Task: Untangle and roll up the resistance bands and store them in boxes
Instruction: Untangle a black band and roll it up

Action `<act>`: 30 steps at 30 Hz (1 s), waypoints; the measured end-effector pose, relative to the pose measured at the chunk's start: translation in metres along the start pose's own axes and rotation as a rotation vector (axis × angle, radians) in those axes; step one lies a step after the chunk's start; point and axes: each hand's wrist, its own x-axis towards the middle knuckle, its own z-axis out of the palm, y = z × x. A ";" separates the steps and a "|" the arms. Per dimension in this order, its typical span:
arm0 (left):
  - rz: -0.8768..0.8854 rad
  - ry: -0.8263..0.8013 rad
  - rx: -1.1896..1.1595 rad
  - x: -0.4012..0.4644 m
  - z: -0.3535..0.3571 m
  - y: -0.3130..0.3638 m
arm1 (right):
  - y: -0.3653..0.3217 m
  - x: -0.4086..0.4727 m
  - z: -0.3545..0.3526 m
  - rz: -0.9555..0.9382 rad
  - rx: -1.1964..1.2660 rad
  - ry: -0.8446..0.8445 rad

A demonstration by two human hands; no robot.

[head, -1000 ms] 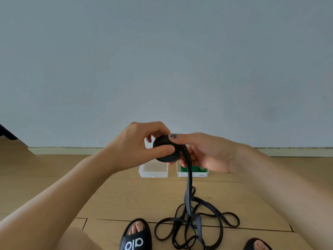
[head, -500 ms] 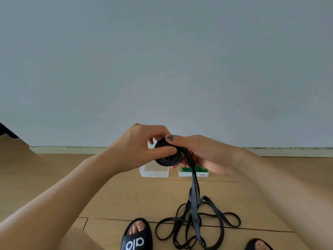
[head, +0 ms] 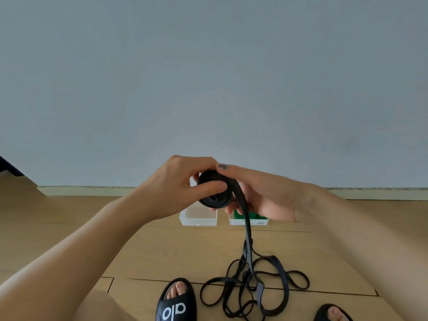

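- Nearest to the person, a black slipper (head: pixel 176 302) sits at the bottom edge. It has white letters on it that seem to say "alo", seen upside down. The tip of a second slipper (head: pixel 331 312) peeks in at the lower right.
- Just past the slippers, the loose part of the black band (head: pixel 254 283) lies on the wood floor (head: pixel 162 251) in a messy heap of loops.
- From that heap one strip goes almost straight up to the hands. So the band still to be wound lies below the grip and a bit to the right, with its long way running up and down.
- Both hands are held in the air and hold the black roll (head: pixel 215 190). The left hand (head: pixel 176 188) pinches the roll, thumb on its flat face. The right hand (head: pixel 257 195) curls under it, with one finger laid over the top, where the strip comes onto the roll.
- I think the right hand is nearer the hanging strip, so it should feed it.
- Farther off, two small boxes sit by the wall: a clear box (head: pixel 198 216) and a box with green inside (head: pixel 249 220). Their small labels are too tiny to read.
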 end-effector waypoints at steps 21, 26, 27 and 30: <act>-0.051 0.056 -0.114 -0.002 -0.009 -0.011 | -0.008 -0.003 -0.005 -0.178 -0.170 0.364; -0.087 0.101 -0.204 -0.001 -0.003 -0.008 | 0.000 -0.001 0.003 -0.100 -0.045 0.183; -0.101 0.112 -0.231 -0.001 -0.001 -0.007 | 0.000 -0.001 0.006 -0.105 0.001 0.134; -0.111 0.124 -0.263 0.000 0.001 -0.005 | -0.007 -0.004 0.015 -0.088 0.207 0.005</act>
